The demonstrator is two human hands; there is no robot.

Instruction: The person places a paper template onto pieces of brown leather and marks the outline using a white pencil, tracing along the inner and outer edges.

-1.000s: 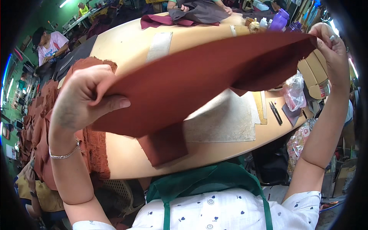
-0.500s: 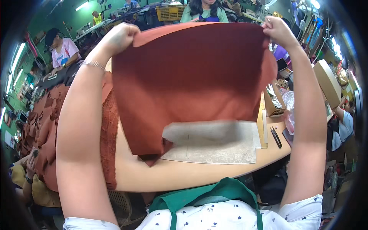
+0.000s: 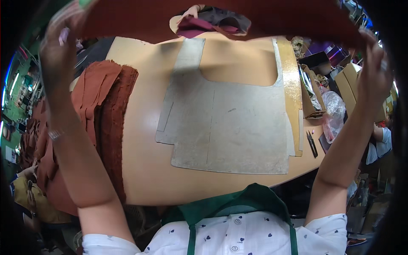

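Note:
A wide piece of rust-brown fabric (image 3: 289, 19) hangs stretched between my raised hands along the top of the view; its upper part is cut off by the view's edge. My left hand (image 3: 63, 42), smeared by motion, is closed on its left end. At the opposite end, my right hand (image 3: 375, 68) has its fingers closed on the cloth. Below, on the table (image 3: 144, 170), lies a flat grey pattern template (image 3: 250, 123) with a U-shaped notch at its far side and pencil-like lines on it. The fabric is held apart from the template.
Stacked rust-brown fabric pieces (image 3: 95, 91) cover the table's left side. At right lie black thread snips (image 3: 312, 144), a see-through plastic bag (image 3: 333, 114) and an open cardboard box (image 3: 314, 111). Across the table, another person's hand (image 3: 190, 13) is by burgundy cloth (image 3: 195, 27).
The rust-brown fabric has gone up and away from the table with both my hands, which are now farther apart. The template, earlier mostly covered by it, now lies in sight.

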